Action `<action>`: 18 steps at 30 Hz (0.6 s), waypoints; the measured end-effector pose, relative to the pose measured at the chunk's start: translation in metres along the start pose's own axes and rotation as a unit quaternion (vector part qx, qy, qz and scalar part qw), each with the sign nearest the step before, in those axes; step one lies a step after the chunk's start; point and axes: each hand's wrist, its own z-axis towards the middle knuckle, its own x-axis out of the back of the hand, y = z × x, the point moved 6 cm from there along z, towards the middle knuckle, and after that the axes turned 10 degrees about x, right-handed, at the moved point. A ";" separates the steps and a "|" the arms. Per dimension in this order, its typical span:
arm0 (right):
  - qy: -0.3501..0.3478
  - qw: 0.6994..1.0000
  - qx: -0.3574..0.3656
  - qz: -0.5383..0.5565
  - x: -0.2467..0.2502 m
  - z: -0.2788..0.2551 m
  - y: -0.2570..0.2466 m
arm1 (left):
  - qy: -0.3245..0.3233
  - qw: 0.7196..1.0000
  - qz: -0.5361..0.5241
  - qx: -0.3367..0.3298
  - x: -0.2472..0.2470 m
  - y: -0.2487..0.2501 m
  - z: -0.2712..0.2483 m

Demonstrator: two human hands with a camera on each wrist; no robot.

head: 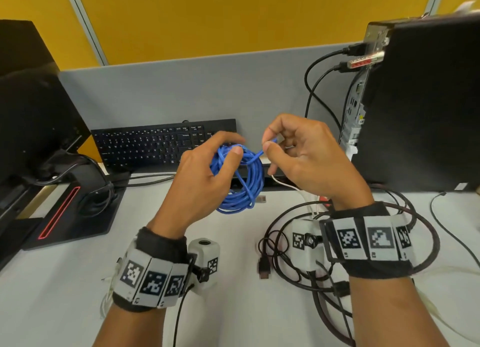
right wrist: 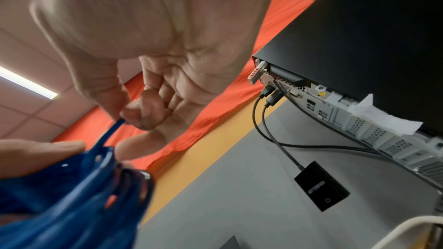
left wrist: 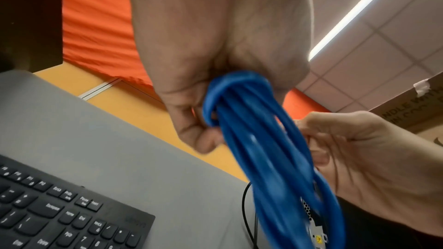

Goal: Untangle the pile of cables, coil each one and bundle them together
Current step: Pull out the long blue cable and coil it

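A coiled blue cable (head: 240, 180) hangs in the air above the grey desk, and my left hand (head: 205, 170) grips its upper left side with the thumb over the loops. In the left wrist view the blue cable (left wrist: 263, 149) runs down out of my curled fingers (left wrist: 199, 135). My right hand (head: 293, 154) pinches the loose end of the blue cable (right wrist: 112, 130) between thumb and forefinger, just right of the coil. A tangle of black cables (head: 298, 263) and a white cable (head: 291, 187) lie on the desk under my right wrist.
A black keyboard (head: 161, 144) lies at the back beside the grey partition (head: 194, 92). A black computer tower (head: 420, 108) with plugged black leads stands at the right. A monitor and its black base (head: 78, 206) fill the left. A small black adapter (right wrist: 321, 186) hangs from a lead.
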 end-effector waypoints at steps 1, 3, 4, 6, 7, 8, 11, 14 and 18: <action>0.002 1.000 -0.002 0.008 0.000 0.001 -0.001 | -0.026 1.000 0.010 0.002 -0.002 -0.001 0.000; 0.002 1.000 -0.003 0.028 -0.002 0.004 -0.004 | -0.058 0.997 0.049 0.009 -0.005 -0.002 -0.001; 0.001 0.999 0.002 0.038 -0.005 0.007 -0.008 | -0.060 0.996 0.071 0.011 -0.005 -0.003 -0.002; 0.006 0.998 0.019 0.060 -0.010 0.010 -0.014 | -0.051 0.993 0.102 0.003 -0.003 -0.001 -0.002; 0.009 0.997 0.029 0.065 -0.014 0.012 -0.016 | -0.046 0.993 0.111 -0.006 -0.003 0.001 -0.003; 0.009 0.997 0.036 0.065 -0.017 0.013 -0.019 | -0.046 0.992 0.112 -0.015 -0.004 0.003 -0.003; 0.007 0.998 0.037 0.050 -0.024 0.015 -0.019 | -0.036 0.995 0.086 -0.025 -0.004 0.006 -0.003; 0.013 1.000 0.017 -0.011 -0.022 0.012 -0.011 | 0.023 0.996 0.082 -0.033 0.005 0.003 0.000; -0.034 0.992 -0.071 -0.095 -0.021 0.006 0.011 | 0.084 0.994 0.075 -0.016 0.014 -0.005 0.000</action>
